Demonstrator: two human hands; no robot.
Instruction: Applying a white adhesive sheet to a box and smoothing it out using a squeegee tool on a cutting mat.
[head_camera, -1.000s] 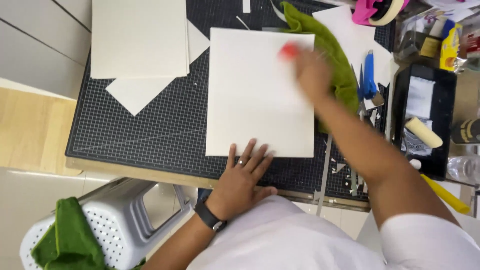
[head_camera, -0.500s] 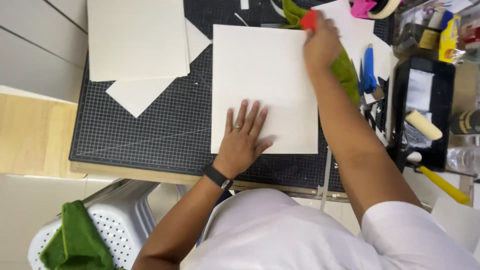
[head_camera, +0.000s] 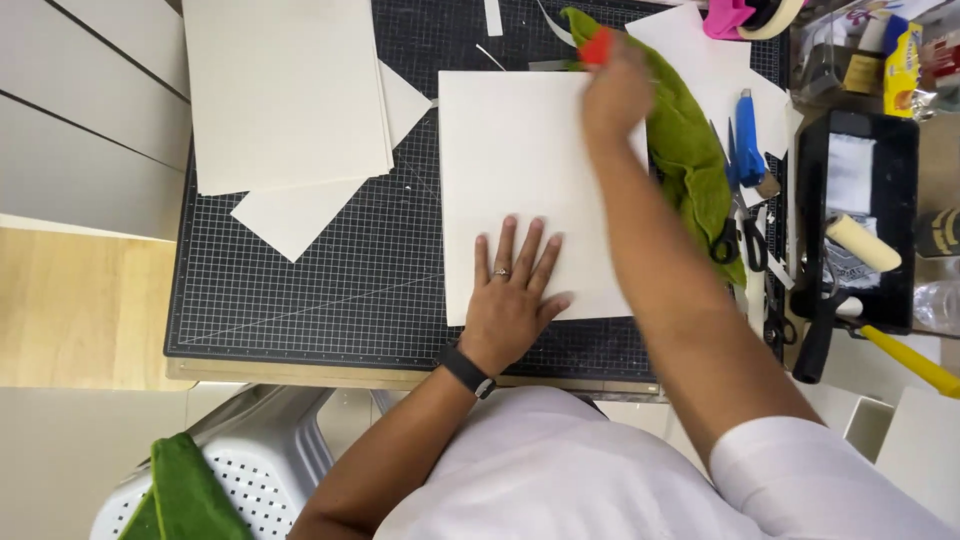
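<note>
1. While the left hand (head_camera: 512, 300) lies flat, fingers spread, on the white sheet (head_camera: 530, 170) on the cutting mat (head_camera: 330, 290), the right hand (head_camera: 618, 90) clamps a small red tool (head_camera: 597, 45) at the sheet's far edge; the sheet could skid toward the green cloth (head_camera: 690, 150).
2. Against the earlier frames, the right hand sits farther up the sheet, and the left hand lies more fully on it.

table (head_camera: 300, 377) | cutting mat (head_camera: 330, 290) | roller tray (head_camera: 905, 150) | maybe scissors (head_camera: 740, 240)

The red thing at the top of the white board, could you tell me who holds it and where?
The right hand grips the red thing by its lower end.
</note>
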